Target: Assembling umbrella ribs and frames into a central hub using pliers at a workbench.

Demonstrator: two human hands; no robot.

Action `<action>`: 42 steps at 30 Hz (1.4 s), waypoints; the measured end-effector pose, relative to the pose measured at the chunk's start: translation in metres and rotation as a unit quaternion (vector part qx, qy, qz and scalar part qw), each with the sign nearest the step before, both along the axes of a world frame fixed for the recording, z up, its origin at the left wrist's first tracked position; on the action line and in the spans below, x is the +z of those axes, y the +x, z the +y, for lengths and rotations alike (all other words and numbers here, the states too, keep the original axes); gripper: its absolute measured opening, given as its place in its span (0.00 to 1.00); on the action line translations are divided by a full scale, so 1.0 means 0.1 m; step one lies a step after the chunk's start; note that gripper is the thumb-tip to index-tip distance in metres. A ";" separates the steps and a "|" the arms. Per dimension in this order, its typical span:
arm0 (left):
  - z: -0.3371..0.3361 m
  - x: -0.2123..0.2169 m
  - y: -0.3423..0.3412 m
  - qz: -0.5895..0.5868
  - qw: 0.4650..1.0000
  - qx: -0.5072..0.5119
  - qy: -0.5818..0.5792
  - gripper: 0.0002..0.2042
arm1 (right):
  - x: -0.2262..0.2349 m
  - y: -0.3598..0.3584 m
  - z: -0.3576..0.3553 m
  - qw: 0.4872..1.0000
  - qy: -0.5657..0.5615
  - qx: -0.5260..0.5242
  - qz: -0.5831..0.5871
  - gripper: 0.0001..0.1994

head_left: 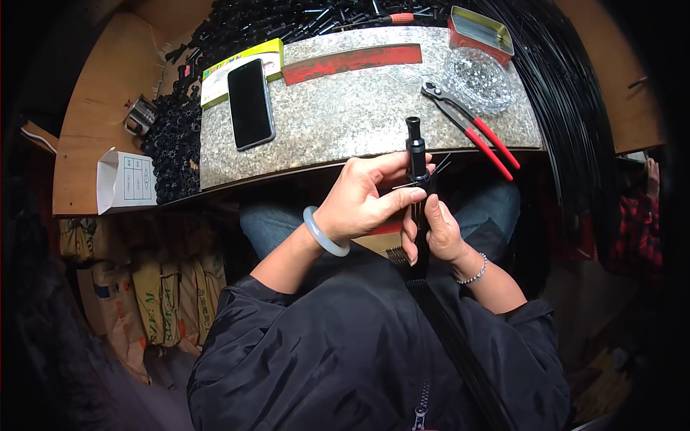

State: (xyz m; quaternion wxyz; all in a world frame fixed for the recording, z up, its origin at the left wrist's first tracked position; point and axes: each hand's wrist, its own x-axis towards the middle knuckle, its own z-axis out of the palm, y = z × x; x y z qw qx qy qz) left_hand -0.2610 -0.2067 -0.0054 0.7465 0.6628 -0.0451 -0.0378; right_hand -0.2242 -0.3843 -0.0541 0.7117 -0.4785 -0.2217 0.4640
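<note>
A black umbrella frame (416, 159) stands upright between my hands, just past the bench's near edge. Its stepped, flared tube end points up, and a few thin ribs stick out sideways below the collar. My left hand (363, 195) is closed with thumb and fingers about the collar; some fingertips are hidden behind it. Lower down, my right hand (444, 233) wraps round the shaft and the dark rods beneath. A long black bundle of rods (460, 345) runs down across my jacket from there. Rib tips (396, 255) fan out beside the right fingers.
On the stone-patterned bench (323, 129) lie a phone (250, 104), red-handled pliers (474, 133), a red strip (352, 63) and a clear dish of small metal parts (480, 79). Black rods (560, 93) line the right; black fittings (180, 129) heap at left near a white box (128, 179).
</note>
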 end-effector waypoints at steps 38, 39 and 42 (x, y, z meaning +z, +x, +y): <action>-0.13 0.20 0.19 -0.039 0.952 0.183 -0.241 0.28 | 0.32 0.25 0.48 0.961 0.054 -0.200 -0.184 0.28; -0.17 0.26 0.07 -0.081 0.955 0.158 -0.237 0.30 | 0.35 0.21 0.49 0.954 0.038 -0.229 -0.192 0.28; -0.44 0.38 -0.09 -0.214 0.947 0.213 -0.110 0.31 | 0.30 0.13 0.51 0.928 0.056 -0.285 -0.234 0.24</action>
